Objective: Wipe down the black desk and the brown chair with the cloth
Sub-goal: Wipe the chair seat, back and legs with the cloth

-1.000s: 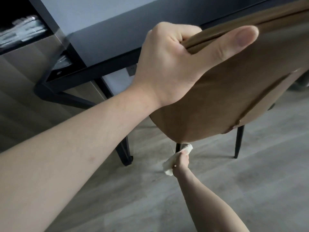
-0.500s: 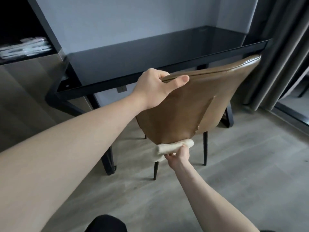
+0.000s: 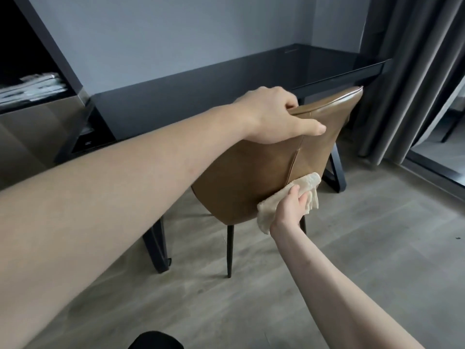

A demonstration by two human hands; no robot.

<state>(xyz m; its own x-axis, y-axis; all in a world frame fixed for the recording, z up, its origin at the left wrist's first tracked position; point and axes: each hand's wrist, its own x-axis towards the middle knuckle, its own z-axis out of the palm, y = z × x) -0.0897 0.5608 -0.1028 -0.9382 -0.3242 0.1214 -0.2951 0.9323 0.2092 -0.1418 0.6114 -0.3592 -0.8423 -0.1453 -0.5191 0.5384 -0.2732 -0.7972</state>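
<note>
The brown chair (image 3: 254,172) stands with its back to me, pushed up to the black desk (image 3: 226,84). My left hand (image 3: 271,117) grips the top edge of the backrest, fingers curled over it and thumb along the rear face. My right hand (image 3: 289,207) holds a cream cloth (image 3: 305,183) against the lower right part of the backrest's rear face, beside the vertical seam. One end of the cloth hangs below my hand. The chair's seat is hidden behind the backrest.
A dark shelf unit (image 3: 32,86) with stacked papers stands at the left. Grey curtains (image 3: 412,71) hang at the right, beside a dark floor rail. Black desk legs (image 3: 157,243) and thin chair legs (image 3: 229,250) stand on the grey wood floor (image 3: 352,248).
The view has pulled back and risen. My right hand moved the cloth from the chair's bottom edge up and right onto the rear of the backrest. My left hand kept its grip on the top.
</note>
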